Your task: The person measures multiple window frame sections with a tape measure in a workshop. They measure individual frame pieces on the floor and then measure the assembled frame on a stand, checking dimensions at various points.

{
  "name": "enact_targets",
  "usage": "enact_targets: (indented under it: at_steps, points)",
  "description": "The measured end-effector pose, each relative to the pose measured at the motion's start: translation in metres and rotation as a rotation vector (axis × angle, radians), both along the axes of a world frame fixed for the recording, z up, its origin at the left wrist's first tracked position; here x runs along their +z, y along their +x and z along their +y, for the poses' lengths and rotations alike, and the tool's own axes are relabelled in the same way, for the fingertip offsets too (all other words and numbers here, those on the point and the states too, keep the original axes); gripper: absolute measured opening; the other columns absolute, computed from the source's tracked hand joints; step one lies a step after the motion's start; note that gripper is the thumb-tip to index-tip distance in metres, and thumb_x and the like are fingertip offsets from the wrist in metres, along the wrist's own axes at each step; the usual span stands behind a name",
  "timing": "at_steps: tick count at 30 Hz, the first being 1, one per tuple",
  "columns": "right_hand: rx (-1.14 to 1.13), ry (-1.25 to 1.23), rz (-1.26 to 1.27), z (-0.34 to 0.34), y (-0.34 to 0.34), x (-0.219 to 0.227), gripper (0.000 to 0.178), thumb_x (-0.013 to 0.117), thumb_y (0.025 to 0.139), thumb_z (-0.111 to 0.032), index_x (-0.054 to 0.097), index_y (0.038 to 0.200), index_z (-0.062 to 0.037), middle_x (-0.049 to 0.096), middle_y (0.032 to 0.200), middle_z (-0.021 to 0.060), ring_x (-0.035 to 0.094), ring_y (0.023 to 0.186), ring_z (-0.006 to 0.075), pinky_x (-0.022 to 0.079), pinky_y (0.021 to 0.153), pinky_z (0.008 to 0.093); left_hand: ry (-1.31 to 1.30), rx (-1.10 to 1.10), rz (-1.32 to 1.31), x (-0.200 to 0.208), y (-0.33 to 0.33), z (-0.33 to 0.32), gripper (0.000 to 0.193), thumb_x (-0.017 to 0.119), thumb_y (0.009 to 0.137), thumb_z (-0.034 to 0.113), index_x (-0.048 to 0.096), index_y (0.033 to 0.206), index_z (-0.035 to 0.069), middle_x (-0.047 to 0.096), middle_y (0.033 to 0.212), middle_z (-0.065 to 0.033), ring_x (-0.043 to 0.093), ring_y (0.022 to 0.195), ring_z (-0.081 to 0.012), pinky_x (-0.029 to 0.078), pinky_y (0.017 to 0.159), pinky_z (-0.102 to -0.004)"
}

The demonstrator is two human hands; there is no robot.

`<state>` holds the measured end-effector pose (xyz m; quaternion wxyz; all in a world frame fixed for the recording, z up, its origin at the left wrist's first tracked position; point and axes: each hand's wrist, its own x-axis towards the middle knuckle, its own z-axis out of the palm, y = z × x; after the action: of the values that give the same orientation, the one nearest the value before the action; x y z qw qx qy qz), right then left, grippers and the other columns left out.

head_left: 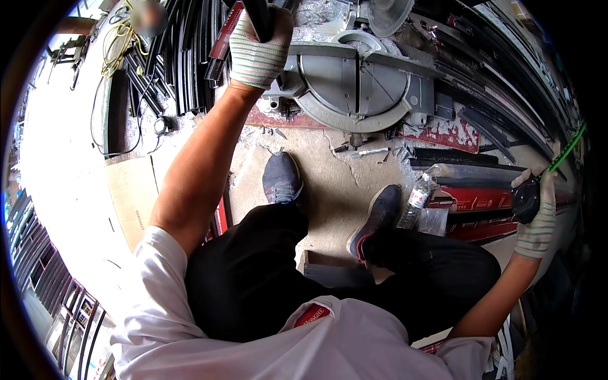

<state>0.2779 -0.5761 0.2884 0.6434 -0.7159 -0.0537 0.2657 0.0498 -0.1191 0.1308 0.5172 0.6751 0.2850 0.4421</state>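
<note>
My left hand, in a white work glove with green stripes, is raised at the top, left of the saw. Its fingers close round a dark metal profile that runs out past the upper edge. Out at the far right my right hand, gloved the same way, grips a black tape measure. A green tape blade sticks out of it up and to the right. Between the hands stands a grey mitre saw with a round slotted table; its toothed blade shows above.
Long black profiles lie in a bundle at the upper left, and more dark profiles fill the right. A water bottle rests by my right shoe. Flattened cardboard and a yellow cable lie left. A marker pen is before the saw.
</note>
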Motion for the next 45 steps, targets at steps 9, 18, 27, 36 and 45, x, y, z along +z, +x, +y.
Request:
enact_targets:
  at_steps: [9,18,27,36,45]
  points:
    - [0.017,-0.056,-0.068,0.004,-0.003,0.001,0.036,0.06,0.106,-0.038,0.064,0.115,-0.0034,0.067,0.09,0.0099,0.065,0.083,0.0196,0.053,0.077,0.0294,0.04,0.036,0.054,-0.004,-0.005,0.002,0.012,0.067,0.097,0.008,0.061,0.087,0.008,0.055,0.07,0.0032,0.049,0.063,-0.0062,0.042,0.056,-0.0277]
    - [0.103,-0.043,-0.073,0.002,-0.002,0.001,0.033,0.06,0.106,-0.035,0.065,0.114,-0.0042,0.067,0.091,0.0089,0.065,0.085,0.0189,0.053,0.077,0.0287,0.068,-0.022,0.042,-0.006,-0.007,0.007,0.008,0.067,0.097,0.008,0.062,0.09,0.007,0.056,0.072,0.0019,0.052,0.065,-0.0068,0.044,0.058,-0.0271]
    - [0.023,-0.068,-0.051,0.002,0.001,-0.004,0.032,0.061,0.106,-0.033,0.066,0.114,-0.0022,0.068,0.092,0.0094,0.066,0.084,0.0184,0.055,0.077,0.0285,-0.032,0.088,-0.13,0.019,-0.01,0.019,0.018,0.065,0.102,0.015,0.065,0.086,0.006,0.059,0.069,0.0019,0.053,0.059,-0.0062,0.041,0.053,-0.0247]
    - [-0.015,-0.012,0.0,-0.012,0.014,-0.012,0.03,0.062,0.106,-0.028,0.066,0.118,0.0001,0.067,0.101,0.01,0.067,0.09,0.0183,0.06,0.082,0.033,-0.493,0.194,-0.603,0.043,-0.032,0.073,0.036,0.067,0.1,0.032,0.057,0.07,0.014,0.051,0.058,0.001,0.046,0.05,-0.0118,0.039,0.051,-0.0298]
    - [-0.064,-0.009,-0.051,0.002,0.002,-0.011,0.028,0.062,0.106,-0.029,0.066,0.114,-0.0014,0.065,0.095,0.0086,0.066,0.087,0.0176,0.059,0.081,0.0317,-1.025,0.277,-0.754,-0.005,-0.105,0.129,0.035,0.033,0.102,0.027,0.041,0.072,0.01,0.039,0.06,-0.003,0.044,0.054,-0.0204,0.05,0.058,-0.0414]
